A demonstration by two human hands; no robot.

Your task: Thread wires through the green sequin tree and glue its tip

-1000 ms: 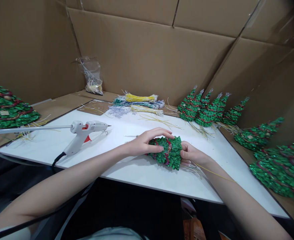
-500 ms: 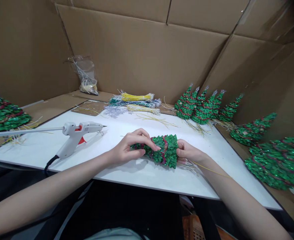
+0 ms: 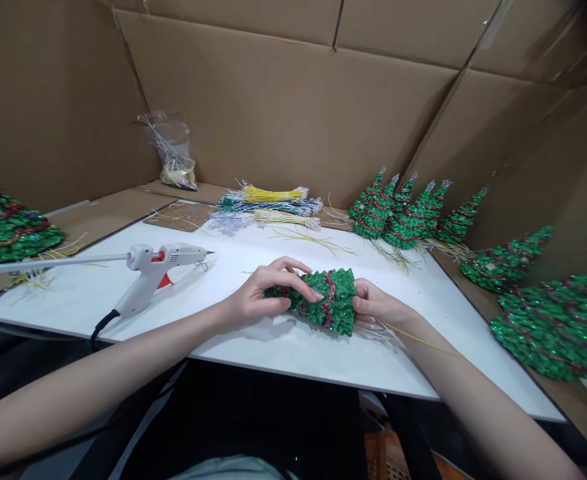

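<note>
A small green glittery tree (image 3: 336,300) with a red garland lies on its side over the white board (image 3: 293,357), its wide base toward the right. My left hand (image 3: 273,290) is closed over the narrow part, fingers resting on the branches and thumb on the near side; the tip is hidden. At the base, my right hand (image 3: 373,303) grips the tree with curled fingers. Thin white and yellow wires trail from the base beneath my right wrist. To the left, a white glue gun (image 3: 148,277) with a red trigger has a long glue stick in its back.
Bundles of yellow and green wires (image 3: 273,195) lie at the back, with loose strands before them. Several finished-looking trees (image 3: 406,217) stand back right; larger ones (image 3: 556,327) are at the right edge, another (image 3: 10,230) far left. A plastic bag (image 3: 173,153) leans on the cardboard wall (image 3: 273,100).
</note>
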